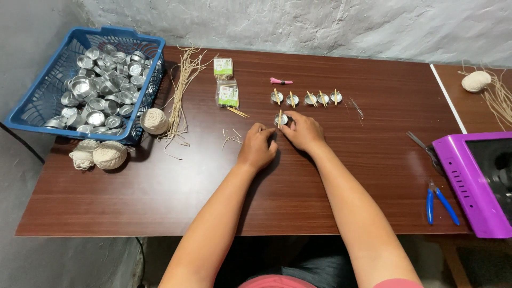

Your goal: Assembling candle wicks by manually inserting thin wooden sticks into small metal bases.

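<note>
The small metal cup sits on the worktop, a thin stick laid across its rim. Right hand pinches the rim; left hand rests curled, apparently empty. Likely light, thin-walled, easily dented: grip the rim.

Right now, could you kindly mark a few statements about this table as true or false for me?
1. The blue basket holds many small metal cups. True.
2. Four metal cups with sticks across them stand in one row. False: there are five in that row.
3. Both hands meet at a single cup in front of that row. True: the left hand and right hand touch or nearly touch it.
4. The blue-handled pliers lie inside the basket. False: they lie on the table beside the purple machine.
5. Balls of twine sit by the basket. True.
</note>
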